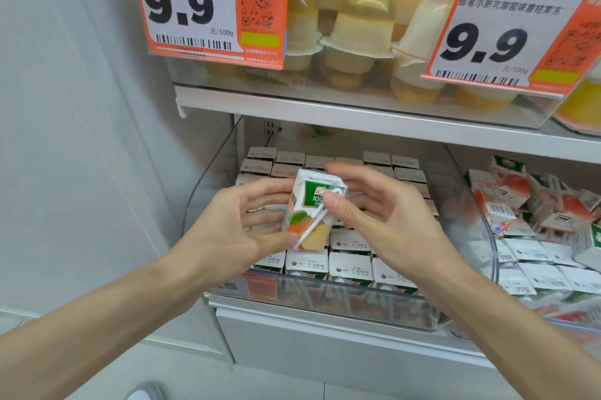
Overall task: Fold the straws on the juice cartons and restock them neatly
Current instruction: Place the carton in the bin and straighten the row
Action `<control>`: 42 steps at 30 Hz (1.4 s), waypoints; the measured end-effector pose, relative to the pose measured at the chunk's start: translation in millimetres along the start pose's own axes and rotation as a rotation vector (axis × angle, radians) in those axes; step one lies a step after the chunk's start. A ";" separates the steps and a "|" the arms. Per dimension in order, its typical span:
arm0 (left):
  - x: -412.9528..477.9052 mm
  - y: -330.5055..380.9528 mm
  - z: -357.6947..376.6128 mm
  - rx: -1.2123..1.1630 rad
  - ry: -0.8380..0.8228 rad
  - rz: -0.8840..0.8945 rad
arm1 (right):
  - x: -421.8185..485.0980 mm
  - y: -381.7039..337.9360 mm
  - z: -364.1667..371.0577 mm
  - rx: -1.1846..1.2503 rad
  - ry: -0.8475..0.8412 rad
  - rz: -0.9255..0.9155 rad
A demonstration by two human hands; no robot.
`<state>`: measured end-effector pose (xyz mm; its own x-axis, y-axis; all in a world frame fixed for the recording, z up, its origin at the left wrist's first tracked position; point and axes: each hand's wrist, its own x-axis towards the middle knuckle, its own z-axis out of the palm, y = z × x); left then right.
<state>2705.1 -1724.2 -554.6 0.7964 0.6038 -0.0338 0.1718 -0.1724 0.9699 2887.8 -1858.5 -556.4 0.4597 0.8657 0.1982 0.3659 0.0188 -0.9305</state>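
Observation:
A small green-and-white juice carton [307, 201] with fruit pictures is held tilted above a clear shelf bin [208, 191]. My left hand [240, 220] grips it from the left side, fingers behind it and thumb near its lower edge. A white straw [312, 225] in clear wrap runs diagonally across its front. My right hand [367, 214] presses its thumb on the upper part of the straw, with the other fingers spread loosely behind the carton. Rows of upright cartons [349, 264] fill the bin below.
A second clear bin [487, 237] on the right holds red-and-white cartons [536, 204] lying jumbled. The shelf above carries jelly cups [361, 31] behind two orange 9.9 price tags [208, 2]. A grey wall panel stands at the left, and a shoe [146, 393] shows on the floor.

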 end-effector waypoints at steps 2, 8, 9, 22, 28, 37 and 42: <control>1.6 -2.1 -0.2 0.007 0.006 0.032 | 6.0 -2.9 -1.4 -0.013 -0.001 -0.014; 6.3 -9.8 -17.1 0.172 0.172 0.079 | 32.0 -3.9 3.9 -0.070 0.131 -0.035; 5.2 -12.2 -19.2 0.177 0.183 0.065 | 36.9 -3.9 8.0 -0.073 0.137 -0.033; -14.2 -37.8 -32.4 0.280 0.177 0.058 | 70.8 15.3 33.5 -0.566 -0.054 -0.095; -15.0 -37.8 -39.2 0.154 0.145 0.014 | 69.9 24.6 36.4 -0.713 -0.201 -0.102; -16.3 -36.2 -37.5 0.078 0.150 0.032 | 91.7 22.0 53.5 -0.692 -0.149 -0.110; -18.4 -37.7 -38.2 0.069 0.159 0.056 | 110.3 9.8 70.4 -0.775 -0.198 -0.030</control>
<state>2661.8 -1699.0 -581.3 0.7053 0.7060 0.0639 0.1731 -0.2589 0.9503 2885.2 -1727.7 -565.4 0.3151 0.9444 0.0939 0.8676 -0.2466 -0.4318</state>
